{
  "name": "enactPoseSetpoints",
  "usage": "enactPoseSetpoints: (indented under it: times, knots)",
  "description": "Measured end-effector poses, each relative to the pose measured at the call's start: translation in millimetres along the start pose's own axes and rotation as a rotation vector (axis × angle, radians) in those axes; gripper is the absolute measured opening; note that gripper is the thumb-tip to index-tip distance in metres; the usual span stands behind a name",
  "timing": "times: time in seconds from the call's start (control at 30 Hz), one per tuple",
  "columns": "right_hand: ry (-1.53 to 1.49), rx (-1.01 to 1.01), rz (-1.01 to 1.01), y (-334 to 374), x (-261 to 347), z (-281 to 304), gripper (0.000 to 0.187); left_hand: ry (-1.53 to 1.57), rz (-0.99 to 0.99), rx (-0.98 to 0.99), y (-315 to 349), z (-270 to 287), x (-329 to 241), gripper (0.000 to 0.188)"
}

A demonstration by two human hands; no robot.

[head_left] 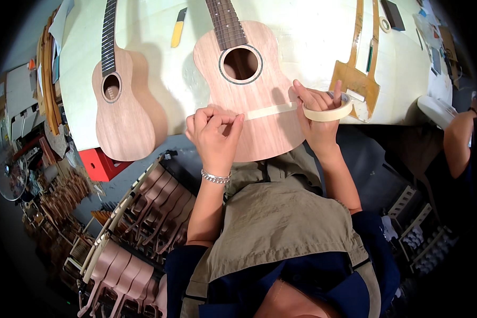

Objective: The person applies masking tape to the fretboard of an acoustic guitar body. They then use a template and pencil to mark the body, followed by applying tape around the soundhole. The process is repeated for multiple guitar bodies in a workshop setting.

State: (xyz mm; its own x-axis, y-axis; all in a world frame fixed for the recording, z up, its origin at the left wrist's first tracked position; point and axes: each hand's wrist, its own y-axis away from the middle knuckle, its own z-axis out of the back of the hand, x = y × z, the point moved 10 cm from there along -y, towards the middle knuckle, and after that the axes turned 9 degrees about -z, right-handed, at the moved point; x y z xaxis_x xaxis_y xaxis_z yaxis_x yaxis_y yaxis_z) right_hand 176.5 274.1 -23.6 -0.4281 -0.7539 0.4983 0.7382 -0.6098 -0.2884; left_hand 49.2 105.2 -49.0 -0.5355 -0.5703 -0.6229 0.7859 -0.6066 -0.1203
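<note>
Taping seems in hand: the left hand has its grip pinched, apparently on the tape strip crossing the near ukulele body at the worktop edge, the right hand grasps the tape roll, and smoothing looks called for.

L hand at near edge of bench, back of hand up, fingers curled; thumb & index drawn tog. in pinch shape, tips v. close, contact hard to tell. L wrist approx. straight, in line w/ L forearm, which leans slightly in twd R. R hand also over near edge, a bit farther in than L; outermost finger sticks up straight, others partly bent, thumb side facing L hand. R forearm slants up & in twd L. Both forearms bare, below near edge, elbows out to sides. Hands apart, roughly level.
</note>
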Motion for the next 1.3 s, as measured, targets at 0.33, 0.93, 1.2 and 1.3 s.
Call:
enactPoseSetpoints:
  times: [0.33, 0.93, 1.2, 1.3]
  knots:
    - [0.045, -0.019, 0.012, 3, -1, -6, 0.054, -0.167, -0.188, -0.037, 12, 0, -24, 0.032]
    - [-0.033, 0.02, -0.046, 2, -7, -9, 0.046, -0.293, -0.001, 0.166, -234, -44, 148, 0.035]
    - [-0.061, -0.073, -0.095, 3, -15, -3, 0.039, 0.744, 0.148, 0.253, -88, -1, 19, 0.019]
    - [-0.09, -0.073, -0.083, 1, -12, -1, 0.038, 0.91, 0.484, 0.55, -11, -50, -6, 0.013]
